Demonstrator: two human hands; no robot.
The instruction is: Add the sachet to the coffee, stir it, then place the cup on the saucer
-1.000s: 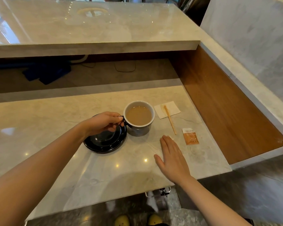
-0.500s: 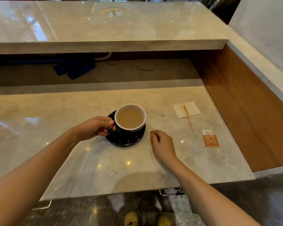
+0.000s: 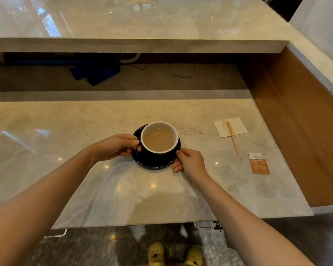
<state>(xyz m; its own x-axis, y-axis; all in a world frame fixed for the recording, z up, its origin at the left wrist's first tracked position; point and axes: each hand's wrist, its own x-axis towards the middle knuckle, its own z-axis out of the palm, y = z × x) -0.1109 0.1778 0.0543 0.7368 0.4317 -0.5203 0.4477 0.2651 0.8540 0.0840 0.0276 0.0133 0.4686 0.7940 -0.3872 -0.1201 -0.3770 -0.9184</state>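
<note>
1. Fingers of left hand (image 3: 116,147) pinch the cup (image 3: 159,138) handle, thumb on top; handle itself mostly hidden by the fingers.
2. Right hand (image 3: 190,163) fingers curl round the near right rim of the saucer (image 3: 154,164), thumb on top edge, grasping it. Likely steadying the saucer so it doesn't slide while the cup settles.
3. Cup sits upright on the saucer, roughly centred, mid-counter (image 3: 123,198). Whether its base is fully down, cannot tell; it looks seated.
4. Cup handle points to the person's left, toward the left hand: natural for a left-hand grip. Mouth faces straight up, liquid level, no tilt. Coffee is pale brown, well below the rim, so spill risk looks low.
5. Stirrer (image 3: 233,140) lies well right of the cup, long axis running far-to-near, slightly slanted; far end rests on a napkin (image 3: 236,125), near end on bare counter. Napkin presumably catches drips: a stain shows by the tip.
6. Sachet (image 3: 259,163) lies flat near the stirrer's near end, apart from it, long axis roughly far-to-near, top edge looks torn. Probably emptied and set aside, out of the way.
7. Judgement: adding and stirring look done, the placing step is at its end. What's left is letting go with both hands, gently, so the cup stays put.
</note>
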